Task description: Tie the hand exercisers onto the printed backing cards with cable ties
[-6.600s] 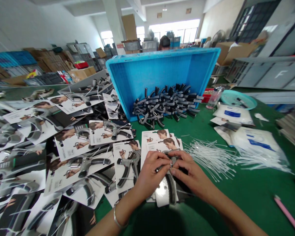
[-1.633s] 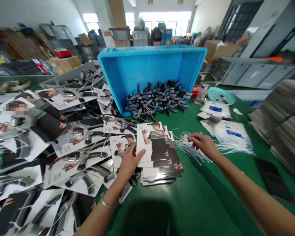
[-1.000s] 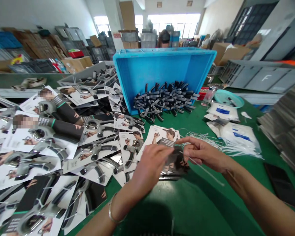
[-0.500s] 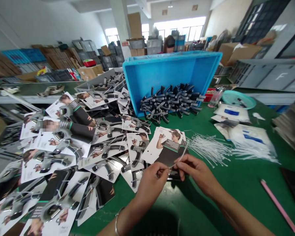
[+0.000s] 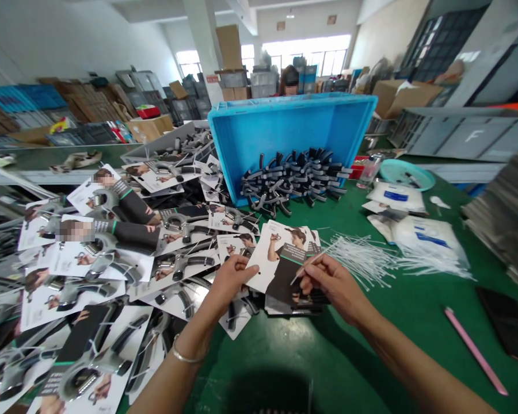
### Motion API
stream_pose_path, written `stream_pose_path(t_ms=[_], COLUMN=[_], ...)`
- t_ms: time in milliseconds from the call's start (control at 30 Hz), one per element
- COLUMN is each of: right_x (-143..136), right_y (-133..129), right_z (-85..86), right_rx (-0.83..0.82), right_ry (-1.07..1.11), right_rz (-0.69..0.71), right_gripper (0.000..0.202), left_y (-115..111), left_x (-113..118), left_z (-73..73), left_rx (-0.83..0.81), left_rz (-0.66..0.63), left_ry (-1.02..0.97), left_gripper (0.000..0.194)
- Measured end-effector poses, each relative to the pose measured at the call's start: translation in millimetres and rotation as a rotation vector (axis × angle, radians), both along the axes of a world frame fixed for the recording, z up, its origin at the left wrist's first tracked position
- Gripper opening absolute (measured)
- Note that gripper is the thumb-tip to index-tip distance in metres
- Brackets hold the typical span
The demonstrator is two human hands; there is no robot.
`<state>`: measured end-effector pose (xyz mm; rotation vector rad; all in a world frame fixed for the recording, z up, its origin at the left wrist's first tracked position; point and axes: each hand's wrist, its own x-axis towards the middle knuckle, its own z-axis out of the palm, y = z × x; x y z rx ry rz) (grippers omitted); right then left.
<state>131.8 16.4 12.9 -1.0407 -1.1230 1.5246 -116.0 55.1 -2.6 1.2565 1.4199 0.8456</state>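
My left hand pinches the left edge of the top printed card, its thumb over the card's face. That card lies slightly turned on a stack of similar cards with white and black areas. My right hand is closed on a thin white cable tie, whose end points down over the card's dark part. Right of the stack lies a loose pile of white cable ties. To the left, several hand grip strengtheners are tied onto cards and heaped over each other.
A blue crate on its side spills loose grey-black grip strengtheners. Bags of cable ties, a turquoise tray, a pink stick-like item and a dark phone lie at right. A person is behind the crate.
My hands have parted. The left has let go of the cable tie and moved left to the top card's edge; the right keeps the tie over the cards. The view has turned slightly right.
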Motion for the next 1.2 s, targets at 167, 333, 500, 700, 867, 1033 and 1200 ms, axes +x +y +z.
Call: stream_pose_path(t_ms=[167, 333, 500, 700, 867, 1033, 1200], right_x=[-22.0, -58.0, -63.1, -48.9, -42.0, -40.6, -40.0], right_y=[22.7, 23.9, 15.3, 20.7, 35.0, 43.0, 44.7], right_z=[7.6, -18.3, -34.1, -23.7, -19.7, -26.4, -31.8], right_rx=[0.169, 0.23, 0.291, 0.376, 0.418, 0.377, 0.461], right_ry=[-0.084, -0.249, -0.392, -0.426, -0.453, -0.375, -0.49], right_rz=[0.007, 0.214, 0.188, 0.064, -0.038, -0.109, -0.107], right_gripper=[0.021, 0.02, 0.018, 0.018, 0.021, 0.023, 0.023], left_y=[-61.6, -120.0, -128.1, -78.2, -39.4, -25.8, -17.4], left_x=[-9.0, -21.9, -23.4, -5.2, 2.0, 7.5, 20.0], left_z=[-7.5, -36.0, -39.1, -23.4, -9.8, -0.8, -11.1], left_rx=[-0.185, -0.195, -0.202, -0.06, 0.011, 0.129, -0.005], left_rz=[0.088, 0.241, 0.257, 0.235, 0.165, 0.196, 0.148], left_ry=[-0.397, -0.52, -0.617, -0.61, -0.544, -0.348, -0.429], left_gripper=[0.045, 0.05, 0.037, 0.038, 0.036, 0.031, 0.041])
